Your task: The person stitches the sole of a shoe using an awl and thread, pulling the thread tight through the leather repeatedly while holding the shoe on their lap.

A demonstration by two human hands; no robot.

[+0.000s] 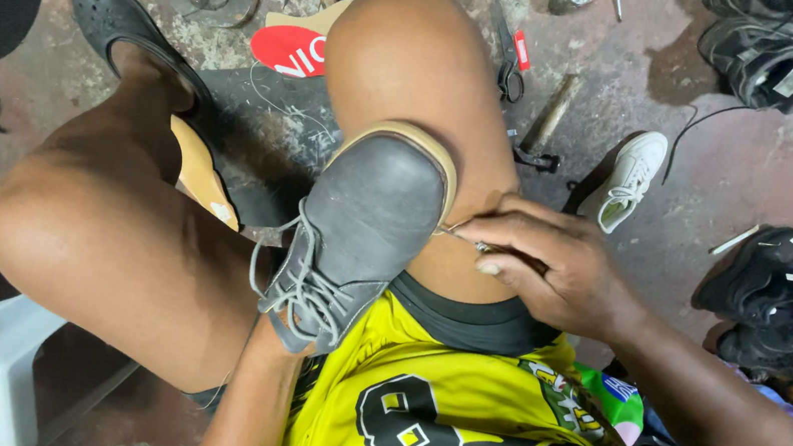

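A glossy yellow jersey [452,432] lies under both forearms. Above it, a matte grey lace-up shoe [360,234] with a tan sole rests against the knee. The right hand [552,267] pinches a thin tool at its sole edge; the left hand [274,334], mostly hidden, grips the heel from beneath.

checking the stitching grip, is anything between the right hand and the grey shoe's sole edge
Nothing visible. The right hand rests on the thigh with its fingertips right at the sole edge of the grey lace-up shoe. The left hand is hidden inside the shoe.
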